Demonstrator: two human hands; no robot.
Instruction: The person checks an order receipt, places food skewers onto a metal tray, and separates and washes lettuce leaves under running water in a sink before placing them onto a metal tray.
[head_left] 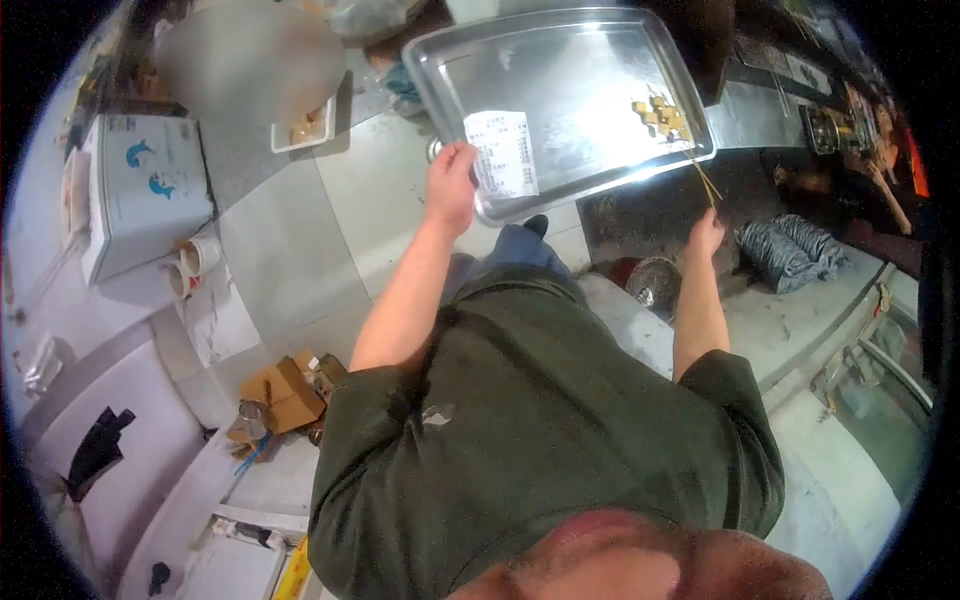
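Observation:
A large shiny metal tray (570, 70) spans the top middle of the head view. My left hand (452, 188) is closed at its near left corner, pinching the left edge of a printed paper receipt (503, 155). Whether those fingers also grip the tray's rim, I cannot tell. On the right, my right hand (706, 237) is closed around the ends of thin skewers (708, 182). Their far ends reach over the rim to several yellowish-brown food cubes (661, 116), which lie at the tray's right side under a bright glare.
To the left stand a white box with blue dolphins (150, 170) and paper cups (200, 254). A white dish (304, 128) with food lies beyond. Grey ribbed ducting (785, 250) and a dark round container (650, 282) are at right. A cardboard box (282, 392) sits lower left.

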